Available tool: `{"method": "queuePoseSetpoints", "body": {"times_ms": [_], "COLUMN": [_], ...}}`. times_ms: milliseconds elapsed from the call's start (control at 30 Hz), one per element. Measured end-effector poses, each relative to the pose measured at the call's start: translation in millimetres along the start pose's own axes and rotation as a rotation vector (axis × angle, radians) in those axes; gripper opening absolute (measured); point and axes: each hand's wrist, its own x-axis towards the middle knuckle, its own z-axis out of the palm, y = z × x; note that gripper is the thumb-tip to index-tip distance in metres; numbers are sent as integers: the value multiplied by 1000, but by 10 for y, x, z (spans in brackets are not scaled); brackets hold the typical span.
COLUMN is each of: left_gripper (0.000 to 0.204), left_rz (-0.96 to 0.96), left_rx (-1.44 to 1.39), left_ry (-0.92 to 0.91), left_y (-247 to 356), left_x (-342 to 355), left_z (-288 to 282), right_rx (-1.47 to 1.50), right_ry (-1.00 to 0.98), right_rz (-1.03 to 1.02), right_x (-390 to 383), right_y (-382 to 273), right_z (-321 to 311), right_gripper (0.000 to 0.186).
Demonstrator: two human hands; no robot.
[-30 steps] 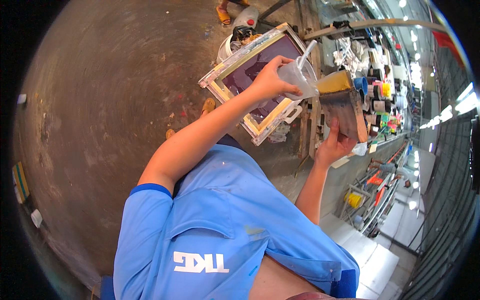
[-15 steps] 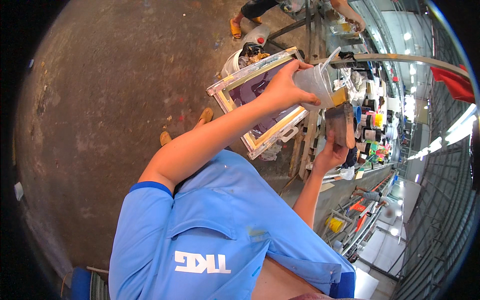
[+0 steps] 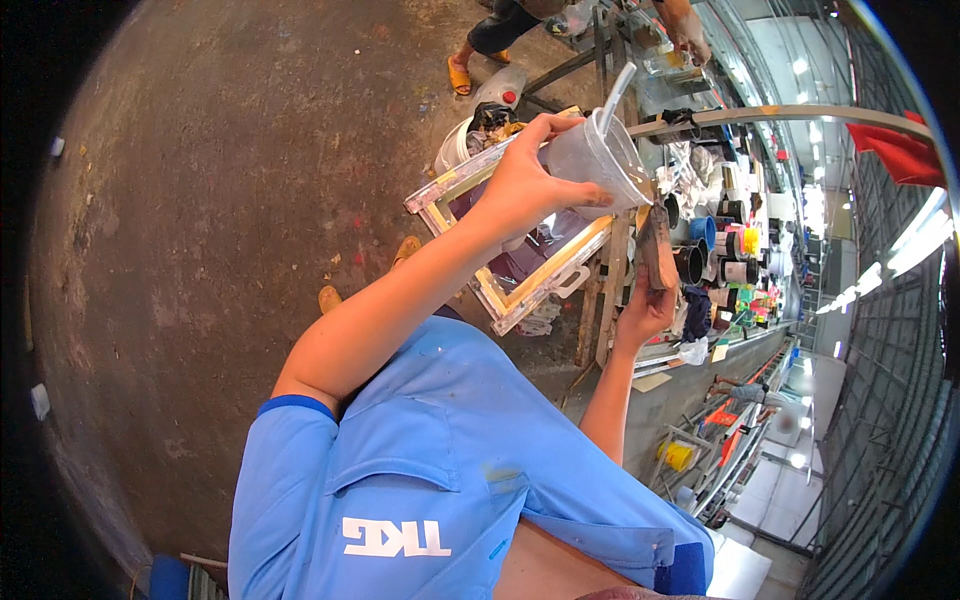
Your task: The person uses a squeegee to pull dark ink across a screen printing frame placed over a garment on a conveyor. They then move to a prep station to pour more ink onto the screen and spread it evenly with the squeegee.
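My left hand grips a translucent plastic cup with a white stick standing in it, tipped toward the right. My right hand holds a wooden-handled squeegee upright just beyond the cup's rim, partly hidden by it. Below both, a wooden-framed screen with dark purple mesh lies at a slant, its middle partly covered by my left arm and the cup.
A white bucket of rags and a jug with red cap stand beyond the screen. A co-worker's sandalled feet and hand are at top. A bench holds several ink tubs; a red cloth hangs at right.
My left hand and cup first moved right, then shifted back left. The squeegee has turned more edge-on and behind the cup. A co-worker's hand has come into view at the top.
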Motion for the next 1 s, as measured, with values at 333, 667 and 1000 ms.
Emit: {"method": "queuePoseSetpoints", "body": {"times_ms": [333, 667, 1000], "left_gripper": [99, 101, 99], "left_rz": [-15, -218, -3], "left_rx": [273, 134, 371], "left_ry": [-14, -139, -54], "left_y": [-810, -1108, -1121], "left_x": [199, 2, 69], "left_z": [-429, -327, -412], "right_rx": [443, 787, 696], "right_ry": [84, 71, 33], "right_rz": [341, 483, 457], "right_x": [8, 44, 21], "right_y": [146, -220, -182], "right_z": [-45, 28, -79], "right_gripper": [52, 56, 55]}}
